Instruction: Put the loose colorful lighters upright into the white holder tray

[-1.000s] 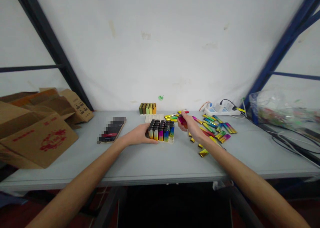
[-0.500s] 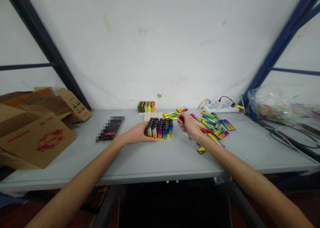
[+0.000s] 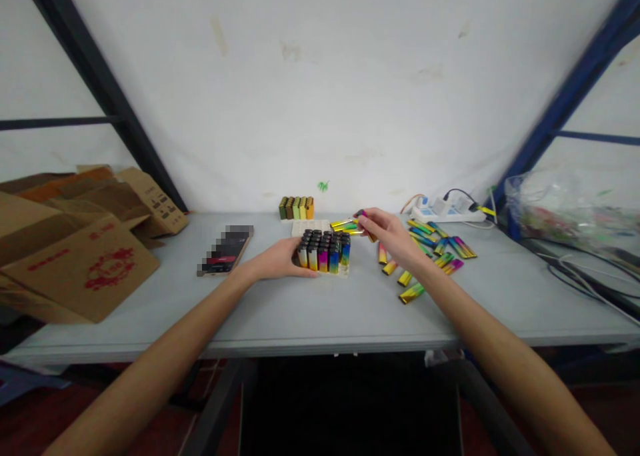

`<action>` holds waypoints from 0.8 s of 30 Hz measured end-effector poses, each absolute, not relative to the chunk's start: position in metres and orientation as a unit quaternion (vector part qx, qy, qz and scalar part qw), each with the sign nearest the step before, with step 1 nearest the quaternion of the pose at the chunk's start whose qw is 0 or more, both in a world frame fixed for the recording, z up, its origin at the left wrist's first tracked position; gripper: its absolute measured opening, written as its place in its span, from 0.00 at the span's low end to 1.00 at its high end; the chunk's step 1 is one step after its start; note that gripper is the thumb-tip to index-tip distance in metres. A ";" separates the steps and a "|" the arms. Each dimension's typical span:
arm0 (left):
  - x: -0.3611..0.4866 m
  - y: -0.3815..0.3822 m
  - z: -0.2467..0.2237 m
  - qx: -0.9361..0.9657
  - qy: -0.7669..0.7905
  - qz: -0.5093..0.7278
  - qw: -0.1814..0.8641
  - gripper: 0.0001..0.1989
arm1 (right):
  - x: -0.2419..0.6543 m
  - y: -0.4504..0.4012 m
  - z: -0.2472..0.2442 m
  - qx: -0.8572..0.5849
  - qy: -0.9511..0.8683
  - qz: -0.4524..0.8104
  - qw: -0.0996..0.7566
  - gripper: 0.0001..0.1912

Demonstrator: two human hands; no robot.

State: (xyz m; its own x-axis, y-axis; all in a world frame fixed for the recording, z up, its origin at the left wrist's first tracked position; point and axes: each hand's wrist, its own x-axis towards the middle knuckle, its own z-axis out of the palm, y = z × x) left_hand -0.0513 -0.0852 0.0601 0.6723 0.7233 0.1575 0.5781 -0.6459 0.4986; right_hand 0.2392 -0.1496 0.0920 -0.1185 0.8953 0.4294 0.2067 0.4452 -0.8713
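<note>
My left hand (image 3: 281,259) is wrapped round the left side of a block of upright, black-topped lighters (image 3: 323,259) standing in a white tray (image 3: 343,273). To its right, my right hand (image 3: 384,232) pinches a lighter (image 3: 361,214) with a pinkish-purple part showing; the rest of it is covered by fingers. Under and left of that hand lie a few shiny yellow-green lighters (image 3: 345,225). Several more multicoloured lighters (image 3: 413,292) are scattered on the table below and right of my right hand. Behind the block sits a pale tray (image 3: 307,227) with no lighters visible in it.
A second group of lighters (image 3: 297,208) stands near the wall. A phone (image 3: 225,251) lies on the left of the table (image 3: 300,316), beside an open cardboard box (image 3: 85,263). At the back right are a power strip (image 3: 445,211), cables and a plastic bag (image 3: 555,203).
My right hand has opened from a tighter fist into a pinch, slightly further from me, with the lighter's end now showing. My left hand stays round the block. The view has shifted slightly.
</note>
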 end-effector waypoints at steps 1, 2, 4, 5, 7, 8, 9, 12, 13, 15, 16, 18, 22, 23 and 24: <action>-0.051 -0.085 0.060 0.892 0.362 0.172 0.208 0.44 | 0.240 -0.151 0.094 -0.412 -0.673 0.316 0.526 0.20; -0.051 -0.085 0.060 0.893 0.361 0.171 0.207 0.44 | 0.241 -0.153 0.096 -0.414 -0.671 0.299 0.538 0.19; -0.051 -0.085 0.060 0.893 0.359 0.174 0.206 0.44 | 0.242 -0.155 0.097 -0.416 -0.671 0.263 0.555 0.19; -0.051 -0.086 0.061 0.893 0.357 0.177 0.207 0.44 | 0.243 -0.155 0.097 -0.416 -0.679 0.254 0.548 0.19; -0.050 -0.086 0.062 0.893 0.354 0.179 0.212 0.44 | 0.244 -0.157 0.096 -0.413 -0.708 0.268 0.506 0.19; -0.050 -0.087 0.062 0.893 0.354 0.177 0.215 0.44 | 0.244 -0.159 0.096 -0.412 -0.722 0.278 0.481 0.19; -0.050 -0.087 0.063 0.893 0.354 0.175 0.218 0.43 | 0.244 -0.160 0.095 -0.411 -0.737 0.285 0.455 0.18; -0.049 -0.090 0.065 0.890 0.355 0.170 0.229 0.42 | 0.242 -0.165 0.095 -0.418 -0.786 0.256 0.378 0.18; -0.049 -0.090 0.066 0.889 0.357 0.169 0.232 0.41 | 0.241 -0.166 0.095 -0.425 -0.801 0.236 0.350 0.17; -0.049 -0.091 0.067 0.887 0.365 0.169 0.229 0.40 | 0.239 -0.166 0.094 -0.443 -0.821 0.195 0.304 0.16; -0.049 -0.091 0.067 0.886 0.369 0.168 0.225 0.40 | 0.237 -0.165 0.094 -0.451 -0.825 0.179 0.290 0.15; -0.049 -0.091 0.066 0.888 0.369 0.167 0.219 0.40 | 0.234 -0.163 0.093 -0.462 -0.828 0.163 0.273 0.15; -0.049 -0.091 0.066 0.889 0.362 0.172 0.223 0.40 | 0.230 -0.164 0.096 -0.469 -0.826 0.180 0.256 0.17; -0.049 -0.091 0.066 0.888 0.360 0.174 0.226 0.41 | 0.231 -0.164 0.098 -0.469 -0.825 0.188 0.254 0.17; -0.049 -0.091 0.066 0.888 0.359 0.177 0.228 0.41 | 0.232 -0.165 0.099 -0.466 -0.825 0.197 0.253 0.18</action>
